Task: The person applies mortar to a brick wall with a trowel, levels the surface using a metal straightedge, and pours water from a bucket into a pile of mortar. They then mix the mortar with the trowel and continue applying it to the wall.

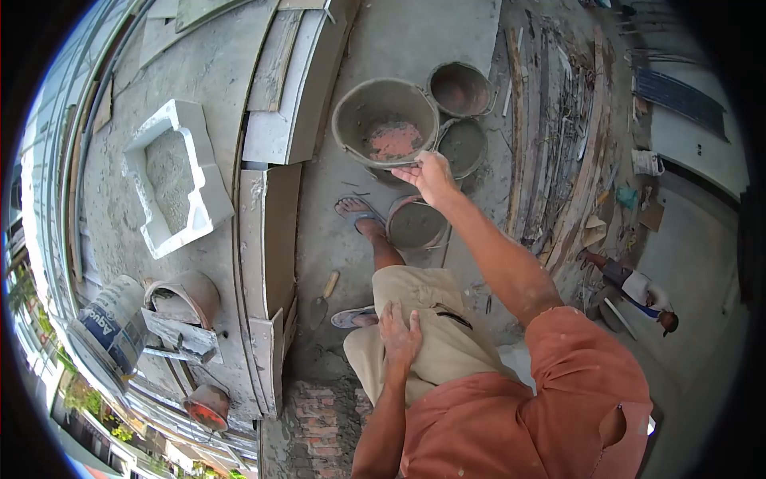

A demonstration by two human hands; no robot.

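Observation:
My right hand [432,177] is stretched forward, its fingers closed on the near rim of a large grey bucket [351,120]. Reddish-pink material lies at the bottom of this bucket, which seems to sit partly above another container beneath it. My left hand [399,335] rests flat on my thigh, fingers extended and holding nothing. Beside the large bucket stand a smaller bucket [460,89] with a reddish-brown inside and another bucket [463,148] that looks grey within. Nearer my feet is a bucket [416,222] with grey contents, probably mortar.
A trowel [322,301] lies on the floor by my foot. On the raised surface at left are a white foam box [209,195] holding grey material, a large tub [108,327] and a reddish bucket [207,407]. Timber planks [550,136] lie right; another person [638,287] stands beyond.

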